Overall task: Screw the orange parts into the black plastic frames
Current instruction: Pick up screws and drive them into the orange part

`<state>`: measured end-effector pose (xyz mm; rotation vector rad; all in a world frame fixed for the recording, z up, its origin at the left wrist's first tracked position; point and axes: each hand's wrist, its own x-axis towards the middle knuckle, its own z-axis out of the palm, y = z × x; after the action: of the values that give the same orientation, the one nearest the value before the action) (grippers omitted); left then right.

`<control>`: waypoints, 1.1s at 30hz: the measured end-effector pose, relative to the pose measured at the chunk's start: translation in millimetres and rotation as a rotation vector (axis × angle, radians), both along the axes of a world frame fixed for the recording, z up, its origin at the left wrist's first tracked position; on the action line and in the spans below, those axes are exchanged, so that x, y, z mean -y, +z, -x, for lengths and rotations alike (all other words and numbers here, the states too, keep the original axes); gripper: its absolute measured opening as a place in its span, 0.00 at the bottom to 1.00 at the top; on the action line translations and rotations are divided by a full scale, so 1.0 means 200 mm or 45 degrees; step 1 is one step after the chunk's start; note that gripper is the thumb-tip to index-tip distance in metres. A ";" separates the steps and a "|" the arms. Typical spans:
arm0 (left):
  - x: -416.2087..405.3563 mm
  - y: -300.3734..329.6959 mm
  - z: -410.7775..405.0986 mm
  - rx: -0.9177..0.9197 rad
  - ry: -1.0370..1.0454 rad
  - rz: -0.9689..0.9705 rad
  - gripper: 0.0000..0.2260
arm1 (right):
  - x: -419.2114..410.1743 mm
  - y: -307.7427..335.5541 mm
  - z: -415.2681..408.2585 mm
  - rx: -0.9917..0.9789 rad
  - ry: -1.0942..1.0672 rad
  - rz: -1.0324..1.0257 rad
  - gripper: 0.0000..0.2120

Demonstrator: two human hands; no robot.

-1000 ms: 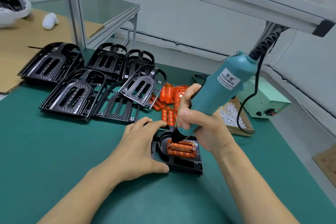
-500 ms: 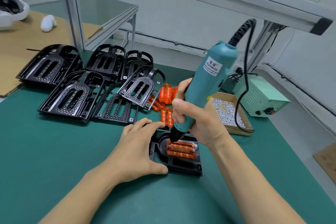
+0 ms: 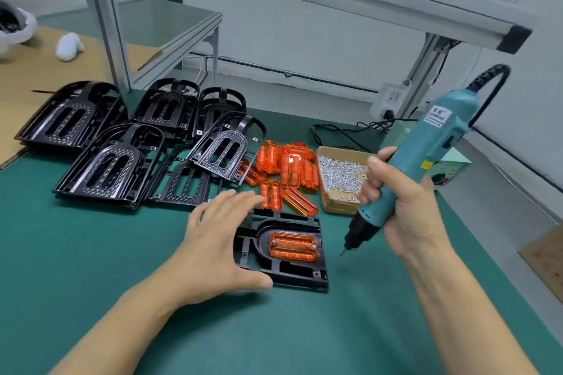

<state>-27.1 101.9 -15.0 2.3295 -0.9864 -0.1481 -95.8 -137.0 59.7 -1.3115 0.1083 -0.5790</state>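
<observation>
A black plastic frame (image 3: 265, 271) lies flat on the green mat with an orange part (image 3: 293, 246) seated in it, a screw head showing at each end. My left hand (image 3: 217, 240) rests on the frame's left edge with fingers spread and the thumb along the near side. My right hand (image 3: 402, 201) grips a teal electric screwdriver (image 3: 426, 149), its bit tip (image 3: 343, 252) hanging just right of the frame, clear of it.
Several empty black frames (image 3: 115, 161) are stacked at the back left. Loose orange parts (image 3: 286, 167) lie behind the frame. A cardboard box of screws (image 3: 341, 176) stands beside them, with a green power unit (image 3: 451, 167) and cables at the right. Aluminium rack posts (image 3: 103, 24) rise behind.
My right hand has lifted the screwdriver off the orange part and swung it to the right of the frame. My left hand's fingers have spread and shifted left, uncovering the frame.
</observation>
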 end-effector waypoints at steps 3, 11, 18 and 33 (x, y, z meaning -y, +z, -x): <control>-0.02 0.00 -0.01 -0.016 0.002 -0.110 0.51 | 0.08 0.00 0.03 -0.150 -0.058 0.101 0.10; -0.03 0.00 -0.01 -0.104 0.029 -0.166 0.55 | 0.24 -0.02 0.13 -0.594 -0.299 0.336 0.15; -0.03 -0.01 -0.02 -0.098 0.002 -0.133 0.55 | 0.44 -0.10 0.25 -0.985 -0.586 0.389 0.20; -0.04 0.01 -0.06 -0.198 -0.040 0.140 0.53 | 0.61 -0.21 0.22 -1.914 -0.737 1.501 0.26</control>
<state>-14.5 109.9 -12.2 2.1677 -0.9309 -0.2759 -139.9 -258.6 18.4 -2.6627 1.6128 0.0888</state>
